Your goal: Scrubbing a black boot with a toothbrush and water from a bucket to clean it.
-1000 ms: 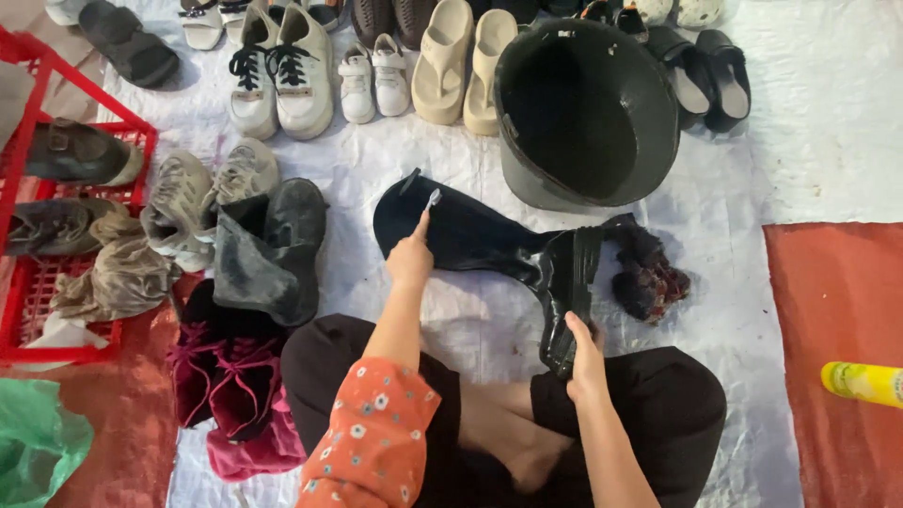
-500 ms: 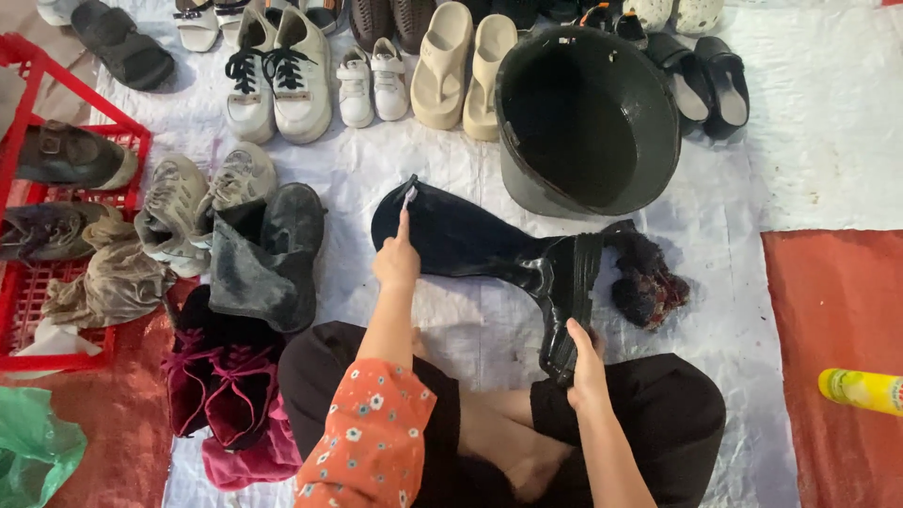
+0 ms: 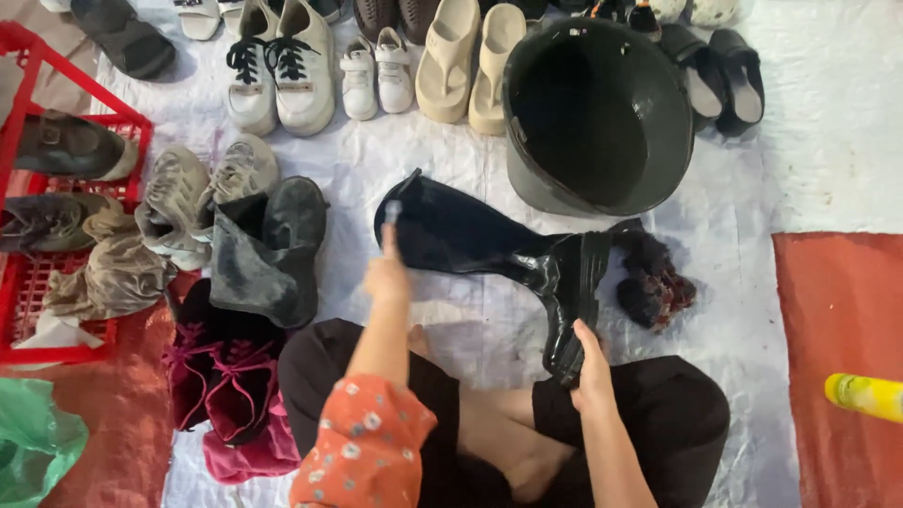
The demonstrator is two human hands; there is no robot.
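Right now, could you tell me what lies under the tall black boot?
The tall black boot lies on the white sheet, its foot held by the right hand. Whatever is beneath the boot itself is covered.

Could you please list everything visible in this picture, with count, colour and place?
tall glossy black rubber boot: one, black, lying on its side at centre
dark round plastic tub: one, dark green-black, tipped, upper centre
white lace-up sneakers: pair, white, top left
small white strap shoes: pair, white, top centre
beige platform sandals: pair, beige, top centre
black slip-on sandals: pair, black, top right
grey worn sneakers: pair, grey, left
dark grey short boots: pair, left of centre
maroon lace-up boots: pair, lower left
red plastic crate: one, far left, holding shoes
yellow spray can: one, right edge
white plastic sheet: one, under everything
left hand: at the boot's shaft opening
right hand: on the boot's sole
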